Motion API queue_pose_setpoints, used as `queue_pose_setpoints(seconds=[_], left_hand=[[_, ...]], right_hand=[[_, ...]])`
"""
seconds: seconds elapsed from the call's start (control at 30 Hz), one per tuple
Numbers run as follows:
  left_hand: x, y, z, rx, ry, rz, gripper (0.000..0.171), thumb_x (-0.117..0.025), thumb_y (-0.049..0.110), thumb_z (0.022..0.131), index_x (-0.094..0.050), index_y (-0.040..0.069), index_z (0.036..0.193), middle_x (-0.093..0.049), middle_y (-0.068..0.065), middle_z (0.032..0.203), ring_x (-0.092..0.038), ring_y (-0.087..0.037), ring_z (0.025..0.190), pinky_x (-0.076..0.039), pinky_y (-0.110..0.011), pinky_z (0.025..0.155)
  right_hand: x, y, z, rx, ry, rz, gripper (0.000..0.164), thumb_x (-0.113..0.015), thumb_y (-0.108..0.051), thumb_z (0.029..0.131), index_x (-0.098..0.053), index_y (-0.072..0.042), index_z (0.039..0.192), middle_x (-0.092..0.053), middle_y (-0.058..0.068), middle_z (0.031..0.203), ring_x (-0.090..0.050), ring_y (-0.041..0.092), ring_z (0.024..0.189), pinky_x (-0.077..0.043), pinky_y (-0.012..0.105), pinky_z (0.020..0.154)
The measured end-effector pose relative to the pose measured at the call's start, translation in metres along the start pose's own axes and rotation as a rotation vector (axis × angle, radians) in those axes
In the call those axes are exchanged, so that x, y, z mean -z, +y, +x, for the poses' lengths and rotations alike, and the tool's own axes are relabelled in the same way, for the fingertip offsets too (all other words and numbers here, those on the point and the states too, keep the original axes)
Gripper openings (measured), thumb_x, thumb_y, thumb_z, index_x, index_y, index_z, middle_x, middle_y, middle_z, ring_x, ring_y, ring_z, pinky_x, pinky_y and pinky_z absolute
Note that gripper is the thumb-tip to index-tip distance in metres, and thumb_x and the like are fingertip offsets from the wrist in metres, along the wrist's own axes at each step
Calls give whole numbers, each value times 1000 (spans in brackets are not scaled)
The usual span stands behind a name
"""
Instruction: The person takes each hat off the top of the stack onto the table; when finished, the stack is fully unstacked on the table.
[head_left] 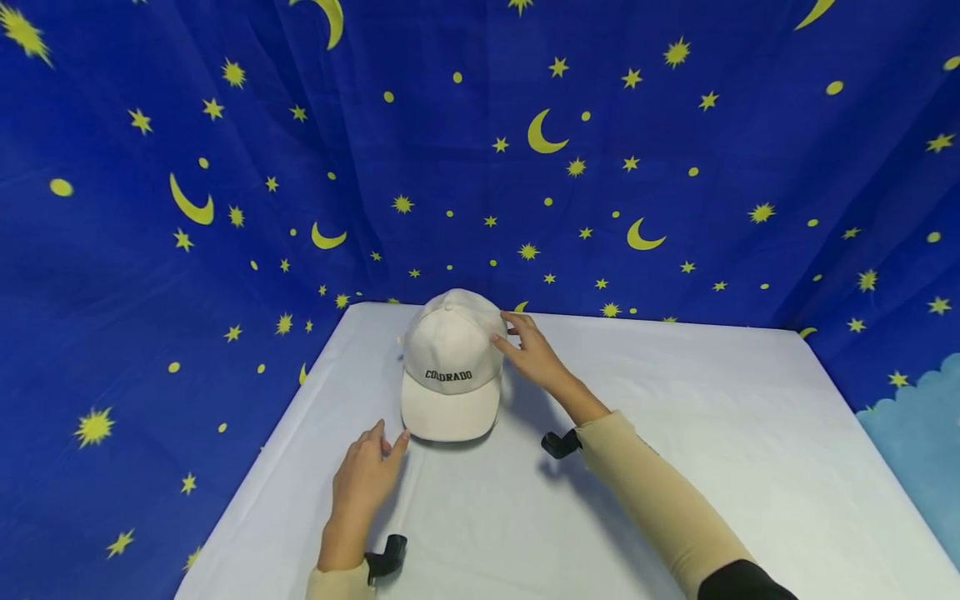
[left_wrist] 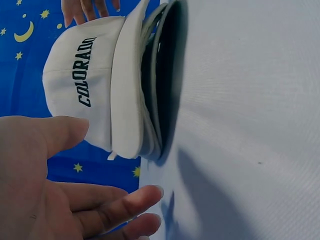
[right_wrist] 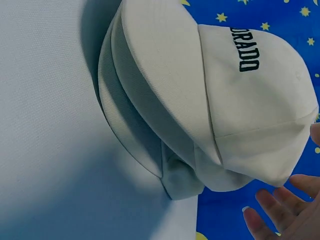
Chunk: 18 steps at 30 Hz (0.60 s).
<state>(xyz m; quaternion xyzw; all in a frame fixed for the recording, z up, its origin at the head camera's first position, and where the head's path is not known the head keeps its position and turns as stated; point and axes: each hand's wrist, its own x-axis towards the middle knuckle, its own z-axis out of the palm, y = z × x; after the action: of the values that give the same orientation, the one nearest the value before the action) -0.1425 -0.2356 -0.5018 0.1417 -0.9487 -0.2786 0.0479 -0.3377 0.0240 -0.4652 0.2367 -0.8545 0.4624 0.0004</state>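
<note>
A cream baseball cap [head_left: 448, 350] with COLORADO across its front tops a stack on the white table, brim toward me. In the right wrist view, further brims [right_wrist: 131, 107] show beneath the top cap's brim. My right hand [head_left: 534, 354] is at the right side of the crown, fingers spread; its thumb tip overlaps the cap, and whether it presses there I cannot tell. Near the brim's left corner is my left hand [head_left: 363, 475], thumb and fingers apart. The left wrist view shows nothing held between that hand's thumb and fingers [left_wrist: 122, 210].
White cloth covers the table [head_left: 712, 417]. Behind it and along the sides hangs a blue curtain [head_left: 450, 167] with yellow moons and stars. Black camera mounts [head_left: 561, 444] stick out from both wrists. A light-blue patch [head_left: 918, 450] shows at the right edge.
</note>
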Motion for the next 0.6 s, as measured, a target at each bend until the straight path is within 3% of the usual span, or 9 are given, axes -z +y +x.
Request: queue_pose_setpoints(seconds=[0.2, 0.27, 0.33, 0.43, 0.5, 0.6], left_hand=[[-5, -2, 3, 11, -28, -4, 62, -57, 45, 102, -58, -6, 137, -59, -5, 92, -58, -28, 91, -48, -48, 76], [-7, -2, 4, 6, -29, -5, 54, -57, 45, 102, -66, -2, 128, -57, -4, 90, -56, -26, 89, -47, -45, 74], [-8, -1, 5, 1, -30, -8, 42, -57, 44, 102, -72, 5, 108, -54, -4, 86, -54, -24, 83, -44, -41, 68], [-10, -1, 8, 4, -33, -15, 39, -56, 44, 103, -66, 9, 88, -51, -4, 82, -49, -22, 76, -36, -36, 61], [-11, 0, 9, 5, -32, -23, 39, -56, 44, 103, -70, 10, 91, -52, -3, 82, -49, -21, 76, -37, -36, 62], [-12, -1, 10, 3, -21, -38, 38, -57, 43, 102, -75, 10, 110, -56, -1, 86, -53, -20, 80, -42, -39, 68]], right_hand=[[-2, 1, 2, -8, 5, -4, 61, -58, -35, 104, -41, -3, 154, -42, 19, 151, -53, 36, 130, -43, 53, 107], [-2, 3, 3, -10, 3, -20, 61, -58, -35, 104, -42, -4, 154, -44, 19, 149, -53, 36, 129, -45, 52, 105], [-2, 5, 4, -11, 2, -36, 59, -58, -35, 104, -42, -6, 154, -47, 17, 147, -54, 34, 127, -46, 51, 103], [-2, 7, 4, 1, 3, -44, 57, -59, -33, 104, -44, -8, 153, -51, 16, 141, -56, 34, 124, -48, 50, 101], [-2, 9, 4, 10, 10, -43, 55, -60, -32, 104, -46, -9, 152, -53, 14, 138, -58, 33, 121, -49, 50, 100], [-2, 10, 5, 16, 30, -43, 52, -62, -29, 103, -50, -10, 150, -57, 14, 133, -60, 32, 115, -51, 48, 96]])
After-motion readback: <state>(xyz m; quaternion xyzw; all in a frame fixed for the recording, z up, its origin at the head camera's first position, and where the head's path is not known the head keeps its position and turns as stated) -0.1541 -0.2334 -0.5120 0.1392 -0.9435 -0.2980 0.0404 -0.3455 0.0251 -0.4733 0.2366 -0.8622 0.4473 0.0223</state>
